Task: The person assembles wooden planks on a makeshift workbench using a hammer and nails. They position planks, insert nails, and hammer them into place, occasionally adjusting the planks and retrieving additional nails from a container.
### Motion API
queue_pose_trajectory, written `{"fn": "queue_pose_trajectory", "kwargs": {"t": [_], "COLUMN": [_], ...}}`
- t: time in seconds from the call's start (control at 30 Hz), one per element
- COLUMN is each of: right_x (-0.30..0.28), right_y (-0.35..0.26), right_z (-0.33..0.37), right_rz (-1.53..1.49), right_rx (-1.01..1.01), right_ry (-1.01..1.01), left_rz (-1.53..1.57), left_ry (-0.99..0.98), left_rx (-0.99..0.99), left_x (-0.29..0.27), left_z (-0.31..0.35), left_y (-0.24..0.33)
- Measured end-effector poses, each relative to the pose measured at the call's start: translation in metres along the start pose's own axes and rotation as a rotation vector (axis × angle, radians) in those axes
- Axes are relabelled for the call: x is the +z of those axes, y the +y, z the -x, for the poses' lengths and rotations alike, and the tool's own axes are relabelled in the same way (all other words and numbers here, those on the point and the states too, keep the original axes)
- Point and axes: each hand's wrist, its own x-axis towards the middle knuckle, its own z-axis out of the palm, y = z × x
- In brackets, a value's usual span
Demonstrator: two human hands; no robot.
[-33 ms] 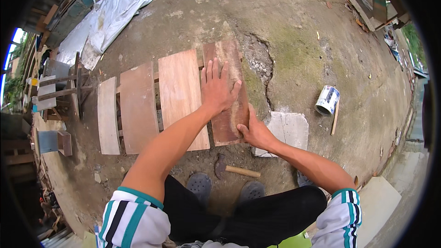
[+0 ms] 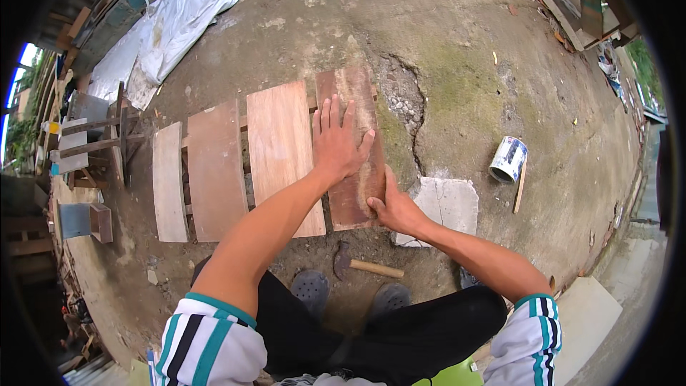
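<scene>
My left hand (image 2: 340,144) lies flat on a dark reddish-brown wooden board (image 2: 349,204), fingers stretched out and pointing away from me. The board's right edge is gripped by my right hand (image 2: 397,206), thumb on top and fingers along the side, partly hidden. To the left lie three more boards side by side with gaps between them: a light plywood board (image 2: 280,150), a brown board (image 2: 214,171) and a narrow pale board (image 2: 170,182). Thin wooden strips show in the gaps beneath them. A hammer (image 2: 368,267) with a wooden handle rests on the ground nearer my feet.
A broken concrete slab (image 2: 454,204) sits right of the boards, below a crack in the ground. Farther right, a paint can (image 2: 509,159) lies tilted beside a thin stick (image 2: 520,187). Grey sheeting (image 2: 179,25) spreads at the far left, near a wooden frame (image 2: 96,139).
</scene>
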Motion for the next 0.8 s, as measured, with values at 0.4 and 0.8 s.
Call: {"fn": "queue_pose_trajectory", "kwargs": {"t": [0.4, 0.8], "right_x": [0.001, 0.002], "right_y": [-0.003, -0.006], "right_z": [-0.001, -0.001], "right_rz": [-0.117, -0.158], "right_rx": [0.087, 0.100], "right_ry": [-0.046, -0.055], "left_rz": [0.021, 0.030], "left_ry": [-0.068, -0.153], "left_rx": [-0.057, -0.101], "left_x": [-0.012, -0.012], "left_z": [-0.008, -0.006], "left_y": [0.006, 0.002]}}
